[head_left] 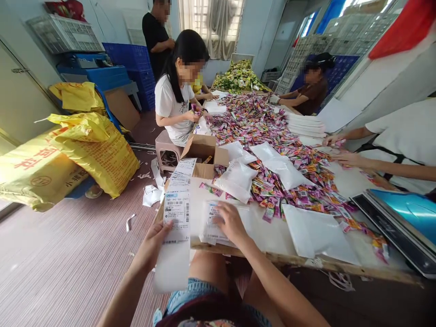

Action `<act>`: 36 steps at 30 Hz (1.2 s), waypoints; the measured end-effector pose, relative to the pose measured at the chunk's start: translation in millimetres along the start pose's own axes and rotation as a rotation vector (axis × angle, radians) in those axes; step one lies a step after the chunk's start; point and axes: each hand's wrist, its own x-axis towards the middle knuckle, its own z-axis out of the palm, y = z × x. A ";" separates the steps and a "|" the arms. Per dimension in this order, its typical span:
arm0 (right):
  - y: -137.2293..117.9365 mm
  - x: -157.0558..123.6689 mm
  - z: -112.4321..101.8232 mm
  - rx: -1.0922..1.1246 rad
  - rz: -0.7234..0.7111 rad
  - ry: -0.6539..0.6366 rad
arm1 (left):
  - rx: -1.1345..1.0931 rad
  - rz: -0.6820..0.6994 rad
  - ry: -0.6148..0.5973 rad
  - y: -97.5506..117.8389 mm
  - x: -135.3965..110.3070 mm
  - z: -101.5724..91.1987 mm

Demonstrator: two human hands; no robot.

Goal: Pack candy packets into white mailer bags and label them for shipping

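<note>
My left hand [155, 240] is closed on the edge of a long strip of shipping labels [177, 209] that hangs off the table's near left corner. My right hand [229, 221] lies flat with fingers spread on a white mailer bag with a label [213, 225], pressing it onto the table [306, 261]. More white mailer bags [316, 231] lie to the right, some filled [236, 179]. A long heap of small colourful candy sachets [272, 136] covers the table's middle.
An open cardboard box [204, 152] stands at the table's left edge. A person in white [173, 97] sits on a stool [165, 145] to the left; other people work at the far end and right. Yellow sacks [68, 154] lie on the floor. A sealing machine [398, 222] sits at right.
</note>
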 end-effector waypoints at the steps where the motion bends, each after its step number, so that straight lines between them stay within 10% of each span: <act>1: 0.3 -4.7 4.4 -0.049 -0.051 -0.086 | 0.015 0.000 -0.017 -2.1 0.3 2.5; 7: -1.9 -8.1 0.8 -0.143 -0.010 -0.270 | 0.093 0.025 -0.106 -16.3 3.1 19.4; 10: 22.7 -28.2 -26.6 -0.171 0.123 0.068 | 0.160 0.058 -0.123 -22.3 -0.3 22.7; 14: 88.4 -92.2 -86.0 -0.502 0.666 0.506 | 0.181 0.058 -0.165 -28.7 0.0 24.4; 19: 128.7 -138.7 -147.6 -0.687 0.872 0.164 | 0.187 0.037 -0.215 -27.7 4.5 35.6; 23: 88.4 -117.7 -153.8 -0.643 0.810 0.200 | 0.149 0.060 -0.168 -26.4 -1.1 44.0; 28: 8.1 -78.7 -106.1 -0.271 0.602 -0.001 | 0.091 0.101 -0.152 -31.8 -8.1 63.0; 36: -67.6 -70.8 -95.5 0.437 0.059 0.173 | 0.222 0.092 -0.335 -32.0 -14.5 78.1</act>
